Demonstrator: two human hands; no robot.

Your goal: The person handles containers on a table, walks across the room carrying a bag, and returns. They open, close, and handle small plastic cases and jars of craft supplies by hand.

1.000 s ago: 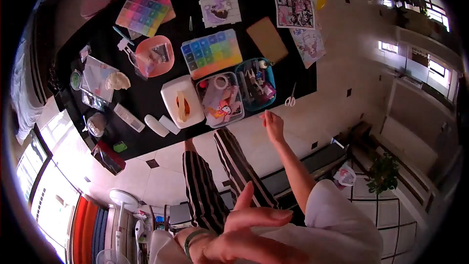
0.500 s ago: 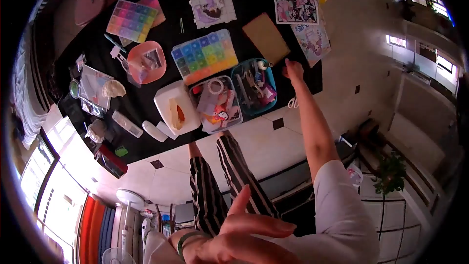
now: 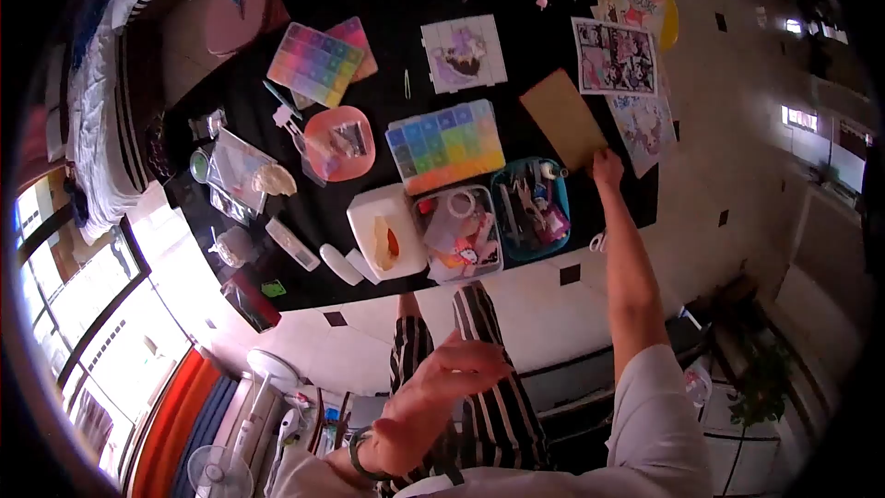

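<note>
My right hand (image 3: 606, 169) is at the lower right corner of the brown board (image 3: 564, 118), its fingers closed on that corner. Just left of it is the teal basket (image 3: 532, 207) of tools, and white-handled scissors (image 3: 598, 242) lie below, partly behind my forearm. My left hand (image 3: 442, 383) is raised in front of my striped trousers, over no object on the table. Its fingers are extended, with nothing in them.
On the black table (image 3: 323, 212) are a clear bin (image 3: 458, 233), a white tissue box (image 3: 387, 232), bead cases (image 3: 445, 143), a pink bowl (image 3: 339, 143), a gridded board (image 3: 464, 53) and printed sheets (image 3: 616, 56). A standing fan (image 3: 219, 473) is at the lower left.
My right hand has moved up from the table's front edge to the brown board and closed on its corner. My left hand has turned and risen slightly. The camera view has shifted.
</note>
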